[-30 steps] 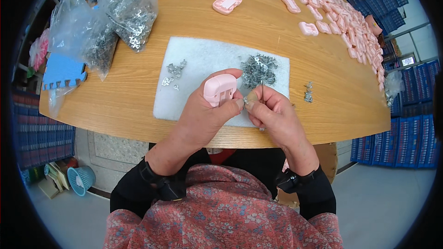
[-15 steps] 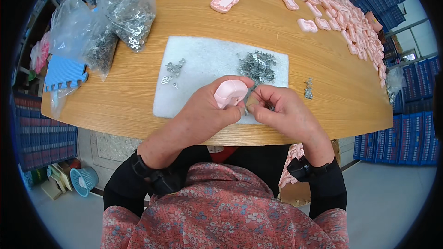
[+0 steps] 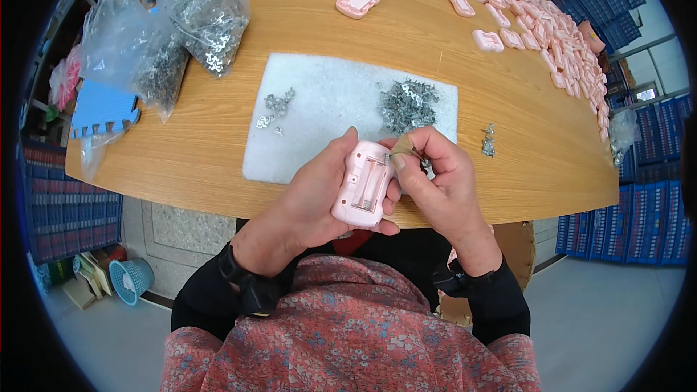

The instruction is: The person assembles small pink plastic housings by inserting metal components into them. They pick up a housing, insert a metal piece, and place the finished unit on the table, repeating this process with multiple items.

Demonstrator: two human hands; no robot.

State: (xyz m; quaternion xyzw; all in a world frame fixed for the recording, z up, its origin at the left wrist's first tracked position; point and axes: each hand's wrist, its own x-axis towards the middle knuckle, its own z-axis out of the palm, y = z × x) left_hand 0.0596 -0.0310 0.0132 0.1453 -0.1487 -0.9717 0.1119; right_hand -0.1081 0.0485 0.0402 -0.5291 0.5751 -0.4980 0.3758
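My left hand (image 3: 308, 192) is closed around a pink plastic casing (image 3: 351, 192), its long battery compartment facing up. At the compartment's upper end, my right hand (image 3: 443, 185) presses with closed thumb and forefinger. A tan wrap (image 3: 404, 148) covers a fingertip there. Small metal contact pieces (image 3: 427, 168) show in the curl of the right fingers; what lies right under the thumb is hidden. Beyond the hands, a white foam mat (image 3: 327, 94) bears a dense pile of grey metal contact pieces (image 3: 408, 105) and a smaller scatter of metal bits (image 3: 279, 104) at left.
Pink casings (image 3: 534, 25) are heaped along the table's far right, and a single casing (image 3: 359, 1) lies beyond the mat. Clear bags of metal parts (image 3: 207, 14) stand at far left by a blue foam tile (image 3: 104, 107). A few metal pieces (image 3: 488, 140) lie right of the mat.
Both hands have come nearer to me. My left hand has turned the casing so its compartment faces up, and my right fingers have moved onto its upper end.
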